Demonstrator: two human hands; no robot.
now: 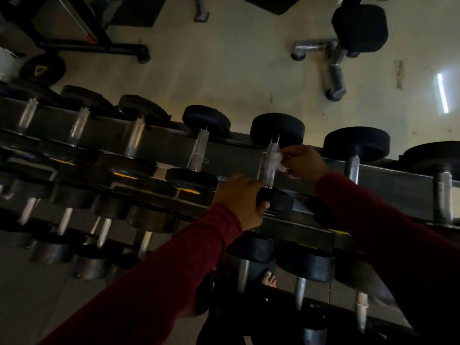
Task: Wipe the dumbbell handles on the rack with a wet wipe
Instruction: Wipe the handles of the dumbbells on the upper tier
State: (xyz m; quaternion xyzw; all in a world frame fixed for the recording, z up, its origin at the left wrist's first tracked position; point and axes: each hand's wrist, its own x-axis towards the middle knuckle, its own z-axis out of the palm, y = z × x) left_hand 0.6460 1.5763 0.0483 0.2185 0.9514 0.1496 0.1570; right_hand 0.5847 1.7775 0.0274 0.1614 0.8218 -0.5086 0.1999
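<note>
Head view, crumpled white wet wipe (280,162) against shiny dumbbell handle (269,168)

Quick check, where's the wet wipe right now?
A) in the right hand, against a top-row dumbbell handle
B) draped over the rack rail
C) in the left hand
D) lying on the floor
A: the right hand pinches the white wet wipe against the chrome dumbbell handle on the top row, while the left hand grips that dumbbell's near black end.
</note>
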